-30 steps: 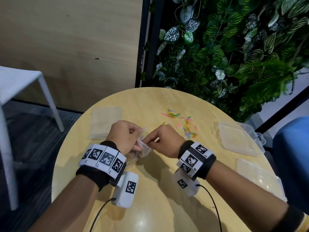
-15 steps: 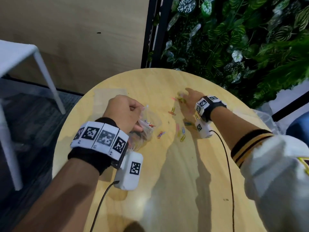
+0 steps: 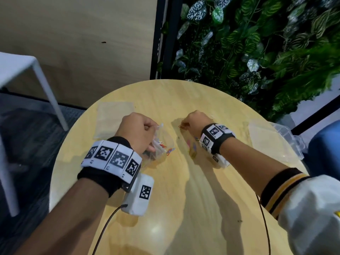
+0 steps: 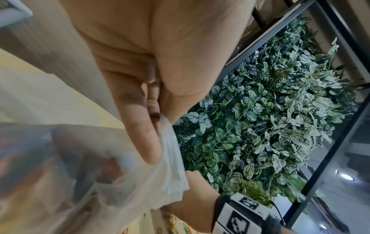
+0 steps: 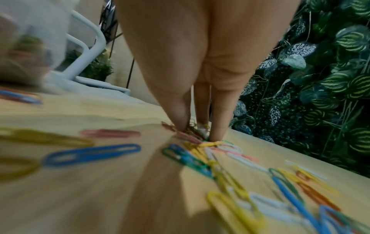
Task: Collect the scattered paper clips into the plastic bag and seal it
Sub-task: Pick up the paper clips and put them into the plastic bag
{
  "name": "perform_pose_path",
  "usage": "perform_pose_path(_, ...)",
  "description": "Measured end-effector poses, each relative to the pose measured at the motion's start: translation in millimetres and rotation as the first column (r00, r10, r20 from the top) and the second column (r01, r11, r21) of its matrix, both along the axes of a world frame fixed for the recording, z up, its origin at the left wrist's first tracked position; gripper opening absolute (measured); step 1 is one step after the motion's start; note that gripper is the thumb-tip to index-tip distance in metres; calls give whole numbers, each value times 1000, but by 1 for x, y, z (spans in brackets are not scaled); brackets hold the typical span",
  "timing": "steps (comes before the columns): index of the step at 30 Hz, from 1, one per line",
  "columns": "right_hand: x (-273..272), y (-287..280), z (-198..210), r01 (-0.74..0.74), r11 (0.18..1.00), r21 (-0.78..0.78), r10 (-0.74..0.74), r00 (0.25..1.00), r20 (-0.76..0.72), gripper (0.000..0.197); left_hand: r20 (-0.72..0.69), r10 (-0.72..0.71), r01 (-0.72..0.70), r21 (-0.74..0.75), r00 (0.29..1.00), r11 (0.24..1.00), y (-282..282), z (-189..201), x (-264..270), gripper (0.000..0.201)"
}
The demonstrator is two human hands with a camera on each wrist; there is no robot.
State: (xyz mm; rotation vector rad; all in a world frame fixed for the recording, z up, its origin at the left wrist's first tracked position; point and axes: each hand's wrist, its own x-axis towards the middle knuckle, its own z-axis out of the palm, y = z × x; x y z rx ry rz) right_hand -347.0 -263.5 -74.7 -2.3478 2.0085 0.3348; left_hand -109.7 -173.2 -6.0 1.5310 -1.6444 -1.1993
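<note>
A clear plastic bag (image 3: pixel 161 144) holding a few paper clips stands open on the round wooden table (image 3: pixel 184 199). My left hand (image 3: pixel 153 128) pinches the bag's rim (image 4: pixel 170 158) between thumb and fingers. Coloured paper clips (image 5: pixel 220 158) lie scattered on the table to the right of the bag, some hidden under my right wrist. My right hand (image 3: pixel 191 118) is curled down over the far end of the pile. Its thumb and fingertips (image 5: pixel 218 125) close on a small bunch of clips (image 5: pixel 192 133) on the tabletop. One orange clip (image 3: pixel 182 127) lies just left of that hand.
A flat clear plastic sheet (image 3: pixel 115 118) lies at the table's back left. Clear plastic boxes (image 3: pixel 272 142) sit at its right edge. A white chair (image 3: pixel 27 70) stands to the left, a plant wall (image 3: pixel 257 52) behind, a blue seat (image 3: pixel 325 144) to the right.
My right hand let go of the bag, reached out to the clips, and now curls down onto a bunch of them. The left hand kept holding the bag.
</note>
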Motion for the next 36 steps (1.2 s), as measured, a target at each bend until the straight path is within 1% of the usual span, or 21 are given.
perform_pose_path(6,-15,30,13,104,991,-83,-81,966,246,16,56,-40,40,1,998,999,9,7,-6,17)
perform_pose_path(8,-26,35,18,263,961,-85,-208,891,404,12,55,-39,39,10,998,999,10,7,-6,17)
perform_pose_path(9,-31,37,22,362,931,-56,-286,814,506,11,55,-33,32,12,998,999,10,6,-5,17)
perform_pose_path(10,-35,40,25,454,891,17,-360,682,637,10,53,-24,23,14,998,1000,9,6,-5,18)
perform_pose_path(12,-34,51,38,498,833,242,-403,244,882,9,40,-7,6,19,999,1000,8,6,-3,18)
perform_pose_path(13,-30,57,46,447,826,343,-386,4,923,11,31,-2,1,26,1000,1000,7,6,-2,18)
perform_pose_path(14,-24,63,53,377,827,417,-375,-184,909,13,23,2,-2,37,1000,999,6,6,-2,18)
perform_pose_path(15,-16,69,60,304,829,470,-378,-315,870,14,16,4,-4,50,1000,999,6,6,-1,20)
perform_pose_path(17,4,82,70,157,839,521,-405,-459,791,15,6,4,-4,63,1000,998,5,5,-1,23)
perform_pose_path(19,27,95,77,35,846,532,-448,-493,746,14,-6,11,-11,60,1000,998,5,4,0,24)
perform_pose_path(21,51,105,78,-17,843,538,-487,-451,748,13,-15,27,-26,54,1000,998,4,2,0,25)
perform_pose_path(22,61,110,76,-3,846,533,-492,-389,779,13,-25,34,-33,57,999,998,3,1,1,25)
perform_pose_path(23,69,113,74,50,867,495,-466,-269,843,13,-39,44,-42,63,998,997,3,1,2,25)
perform_pose_path(25,75,116,69,200,936,288,-321,159,934,9,-58,59,-55,77,997,996,1,2,3,24)
perform_pose_path(26,75,116,67,224,962,156,-233,377,896,9,-66,63,-57,87,996,995,0,3,4,23)
perform_pose_path(27,75,115,66,211,976,46,-155,532,832,11,-74,63,-56,96,995,994,0,3,4,22)
perform_pose_path(28,76,115,66,183,983,-29,-95,629,772,14,-79,60,-52,103,995,993,-1,3,3,20)
perform_pose_path(31,80,112,69,62,992,-110,23,766,643,19,-95,65,-55,110,993,992,0,2,1,20)
perform_pose_path(33,83,109,76,-39,997,-66,69,833,549,18,-102,79,-66,118,992,991,0,1,1,20)
perform_pose_path(35,84,105,84,-88,995,38,53,835,547,23,-113,86,-73,122,990,990,1,2,2,24)
perform_pose_path(36,82,102,88,-82,993,88,10,787,618,24,-117,89,-75,119,989,990,1,2,3,25)
